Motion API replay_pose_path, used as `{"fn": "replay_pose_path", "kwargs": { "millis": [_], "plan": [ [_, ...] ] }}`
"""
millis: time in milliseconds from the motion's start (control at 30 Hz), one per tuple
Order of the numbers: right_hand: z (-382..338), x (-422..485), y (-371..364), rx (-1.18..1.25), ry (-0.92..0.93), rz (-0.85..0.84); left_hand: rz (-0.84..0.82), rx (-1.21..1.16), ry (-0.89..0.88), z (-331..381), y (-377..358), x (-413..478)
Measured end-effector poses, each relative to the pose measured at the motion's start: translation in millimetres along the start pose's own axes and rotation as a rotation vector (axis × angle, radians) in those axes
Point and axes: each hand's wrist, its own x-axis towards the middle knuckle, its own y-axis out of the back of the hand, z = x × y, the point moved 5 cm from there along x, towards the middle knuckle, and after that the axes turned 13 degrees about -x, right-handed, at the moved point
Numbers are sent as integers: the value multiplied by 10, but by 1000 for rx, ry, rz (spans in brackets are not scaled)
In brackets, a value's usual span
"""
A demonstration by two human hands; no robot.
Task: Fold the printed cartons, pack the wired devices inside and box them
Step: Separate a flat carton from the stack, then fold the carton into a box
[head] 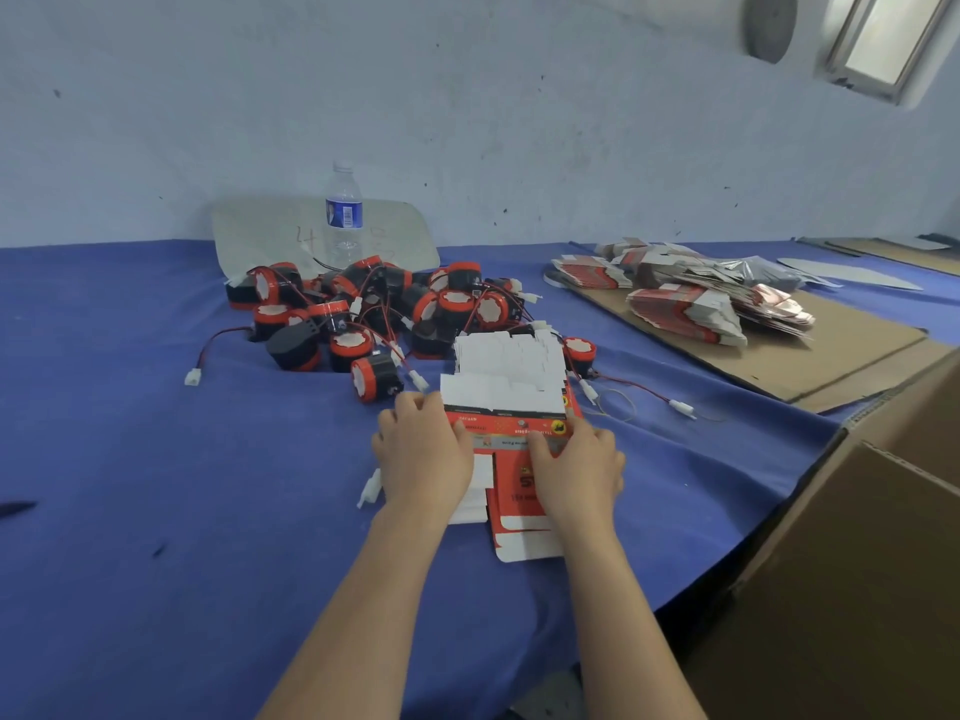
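A stack of flat red-and-white printed cartons [511, 423] lies on the blue cloth in front of me, fanned out toward the back. My left hand [423, 457] rests on the stack's left side with its fingers curled over the edge. My right hand [574, 467] lies on the right side, fingers bent on the top carton. Behind the stack sits a heap of several black-and-red wired devices [374, 314] with red-black leads and white plugs. One device [375, 377] lies apart, just left of the cartons.
A water bottle [344, 213] stands behind the heap, before a pale board [260, 236]. More flat cartons [685, 293] are piled on cardboard sheets [810, 356] at the right. A large brown box [857, 563] stands past the table's right edge. A loose white plug [371, 490] lies by my left wrist.
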Motion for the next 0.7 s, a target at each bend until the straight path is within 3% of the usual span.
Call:
{"fn": "replay_pose_path", "kwargs": {
  "millis": [100,267,433,600,700],
  "plan": [
    [-101,-6,188,306,54,145,25,-571,15,77,82,42],
    [-549,-103,400,610,285,212,190,-952,-27,231,397,134],
    [-1143,-339,336,696,470,173,372,-1105,1,45,881,230],
    [-1813,-703,-8,839,662,-68,390,-1012,-47,-330,1201,184],
    [-2027,-772,-233,937,679,-201,449,-882,-64,-654,1425,141]
  ]
}}
